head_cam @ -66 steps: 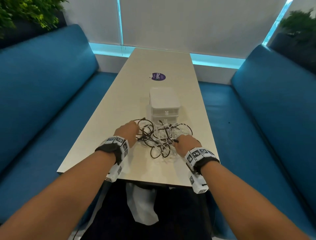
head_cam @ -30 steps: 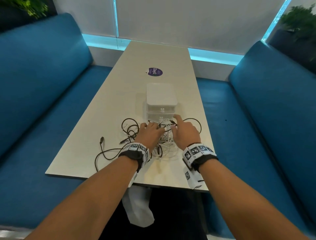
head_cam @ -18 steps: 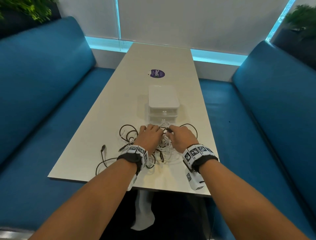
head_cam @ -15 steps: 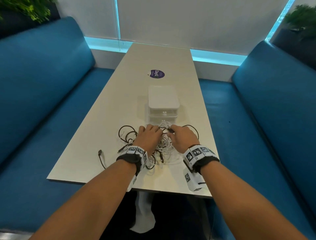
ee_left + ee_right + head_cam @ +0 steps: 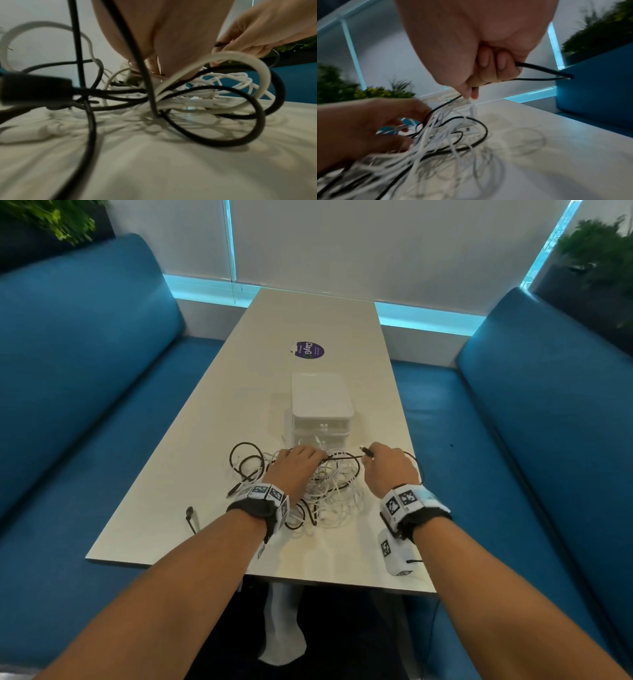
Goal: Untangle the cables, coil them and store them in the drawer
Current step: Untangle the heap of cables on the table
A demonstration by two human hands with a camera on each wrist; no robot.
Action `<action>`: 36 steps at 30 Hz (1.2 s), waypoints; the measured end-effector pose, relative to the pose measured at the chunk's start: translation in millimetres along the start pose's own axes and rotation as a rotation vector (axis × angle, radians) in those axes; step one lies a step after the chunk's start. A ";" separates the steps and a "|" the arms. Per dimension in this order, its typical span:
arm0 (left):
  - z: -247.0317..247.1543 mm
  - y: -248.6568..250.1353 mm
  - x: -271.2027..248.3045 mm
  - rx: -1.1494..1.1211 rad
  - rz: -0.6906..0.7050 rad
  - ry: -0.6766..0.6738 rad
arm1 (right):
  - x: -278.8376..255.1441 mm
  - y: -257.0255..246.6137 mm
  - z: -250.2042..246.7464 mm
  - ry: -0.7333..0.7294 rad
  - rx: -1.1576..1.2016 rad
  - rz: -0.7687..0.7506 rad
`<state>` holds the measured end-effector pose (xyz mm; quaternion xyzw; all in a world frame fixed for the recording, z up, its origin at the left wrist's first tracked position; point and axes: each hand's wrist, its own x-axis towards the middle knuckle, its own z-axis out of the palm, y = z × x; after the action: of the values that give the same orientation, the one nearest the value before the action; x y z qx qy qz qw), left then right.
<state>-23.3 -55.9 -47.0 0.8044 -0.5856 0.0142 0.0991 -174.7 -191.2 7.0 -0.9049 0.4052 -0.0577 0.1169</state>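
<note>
Rightward since a moment ago, the right hand (image 5: 388, 470) has drawn away from the left hand (image 5: 294, 470), fingers pinching a black cable (image 5: 367, 451) by its plug. From the left: bare table (image 5: 164, 491) near the edge, a loose plug (image 5: 189, 513), the left hand's bent fingers on the tangle (image 5: 334, 494), grip unclear. Drawer box (image 5: 320, 405) stands just behind; little room remains to the right edge.

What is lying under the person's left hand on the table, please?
Under the left hand lies the tangle of black and white cables, resting on the table. The hand covers the strands beneath it, so whether it pinches one cannot be seen.
</note>
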 end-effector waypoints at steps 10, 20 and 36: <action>3.8 9.4 -1.0 -0.320 -0.002 0.014 | -6.4 -31.5 29.7 -0.088 0.057 -0.193; -57.4 -14.1 -13.1 -0.568 -0.185 0.109 | -6.8 -23.0 38.8 -0.097 0.002 -0.129; -56.7 -35.7 -55.6 -0.160 -0.373 -0.667 | -10.2 -22.1 41.6 -0.103 -0.089 -0.088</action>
<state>-1.8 16.8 -4.3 0.8473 -0.4286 -0.3120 -0.0331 -157.3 -162.5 -27.5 -0.9279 0.3608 0.0021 0.0945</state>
